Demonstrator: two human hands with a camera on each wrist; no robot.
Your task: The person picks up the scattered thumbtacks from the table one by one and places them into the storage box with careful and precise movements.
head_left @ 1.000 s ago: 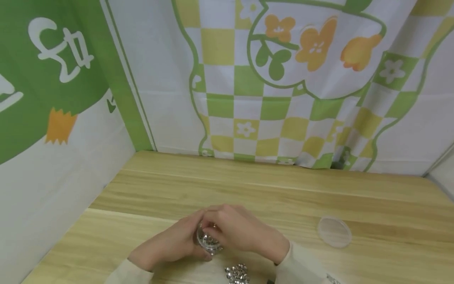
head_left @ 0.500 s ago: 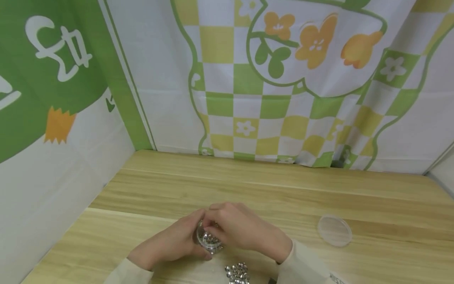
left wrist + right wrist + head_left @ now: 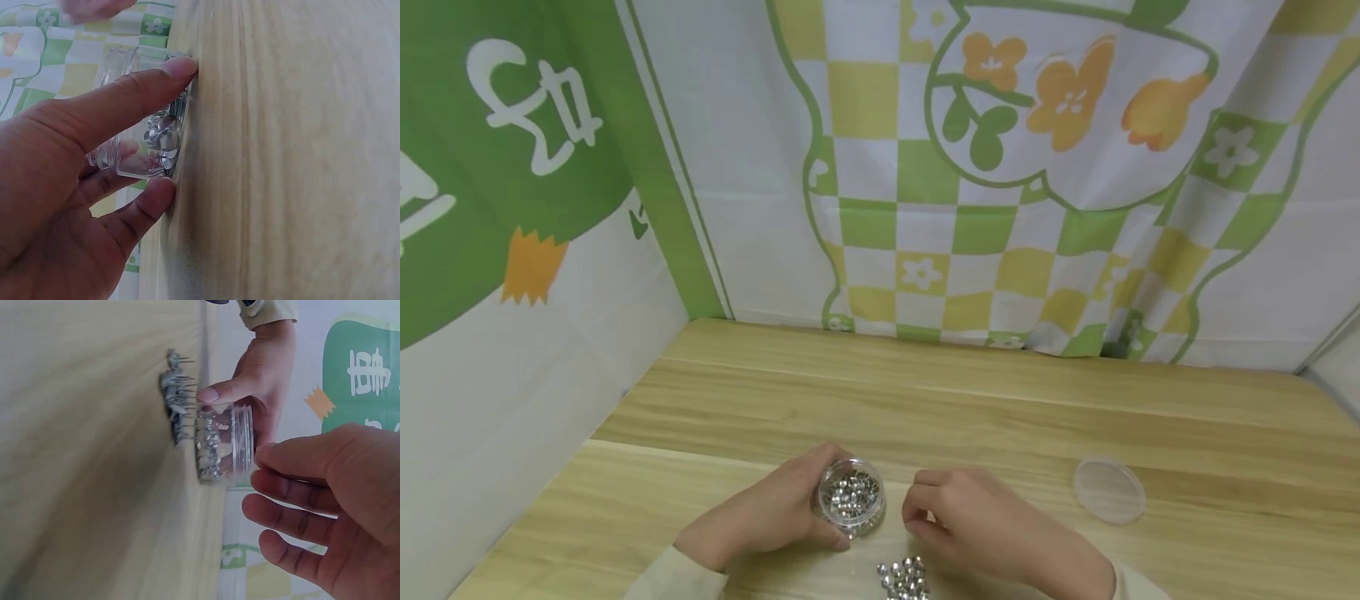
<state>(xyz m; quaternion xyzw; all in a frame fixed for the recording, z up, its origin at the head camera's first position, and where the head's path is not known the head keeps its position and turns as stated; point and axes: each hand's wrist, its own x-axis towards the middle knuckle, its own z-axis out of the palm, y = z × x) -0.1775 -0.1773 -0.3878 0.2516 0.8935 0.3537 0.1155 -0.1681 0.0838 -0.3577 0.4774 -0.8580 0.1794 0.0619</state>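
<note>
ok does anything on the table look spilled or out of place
The silver tacks lying loose on the table near the jar look odd: in the right wrist view, several have points sticking up. They sit bunched, not scattered, so perhaps not a spill. The clear lid lies off to the right; nothing looks damaged.

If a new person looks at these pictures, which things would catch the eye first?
Probably the green-and-yellow checked cloth with printed orange flowers, hanging behind the table. Next, the clear jar of shiny metal pieces, gripped by the left hand, with a loose heap of similar pieces on the table nearby. A clear disc lies alone farther right.
</note>
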